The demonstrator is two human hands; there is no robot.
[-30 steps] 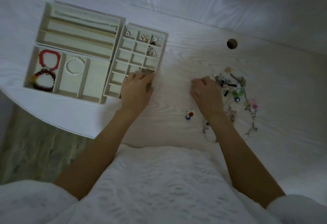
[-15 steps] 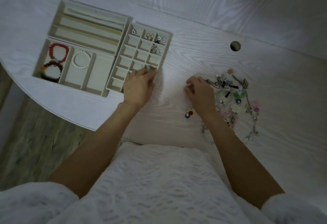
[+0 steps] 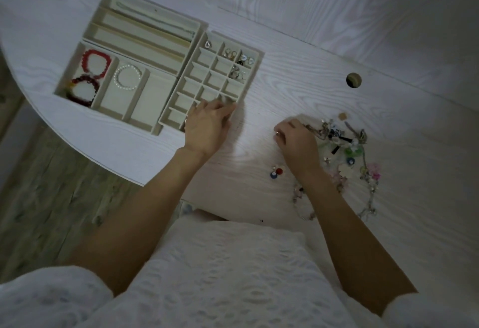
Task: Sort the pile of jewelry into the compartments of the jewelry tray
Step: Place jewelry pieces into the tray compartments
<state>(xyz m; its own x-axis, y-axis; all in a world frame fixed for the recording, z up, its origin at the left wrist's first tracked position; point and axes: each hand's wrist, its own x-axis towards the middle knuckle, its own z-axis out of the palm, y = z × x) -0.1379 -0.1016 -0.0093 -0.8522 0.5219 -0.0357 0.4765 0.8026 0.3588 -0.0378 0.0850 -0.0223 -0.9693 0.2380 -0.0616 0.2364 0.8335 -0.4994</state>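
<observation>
Jewelry pile (image 3: 344, 151) lies tangled near the table's (image 3: 337, 42) right side, well apart from the jewelry tray (image 3: 145, 68) at its left edge. Left hand (image 3: 207, 126), fingers flat, rests on the tray's near corner. Right hand (image 3: 298, 143) pinches something small at the pile's edge. Chains look light, snag-prone; lift pieces singly.

Left hand (image 3: 207, 126) hides tray (image 3: 171, 116) corner — contact unclear.

Cream jewelry tray (image 3: 248, 86), red bracelet (image 3: 96, 64), white wood-grain table (image 3: 298, 81).
</observation>
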